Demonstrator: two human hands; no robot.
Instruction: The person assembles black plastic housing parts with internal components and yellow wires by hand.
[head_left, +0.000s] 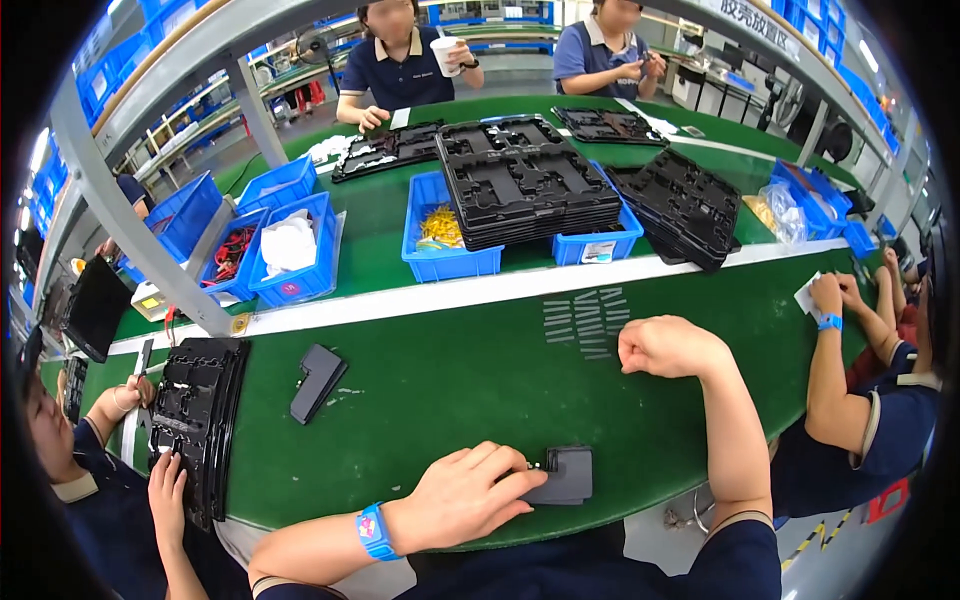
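Near the front edge of the green table, my left hand (462, 497) grips a dark grey, L-shaped plastic housing (572, 474) by its left side. A small shiny bit shows by the fingertips. My right hand (672, 347) is bent inward beside several rows of small pale strips (586, 318). Its fingers are curled closed, and the fingertips are turned from view, so anything pinched in them is hidden. A second dark grey housing (318, 383) of similar shape lies apart on the table, left of my hands.
Black moulded trays (530, 175) are stacked over blue bins (425, 235) beyond a white strip. More trays (200, 420) lie at left, where a co-worker's hands touch them. Co-workers sit opposite and at right. A metal post (150, 210) rises at left.
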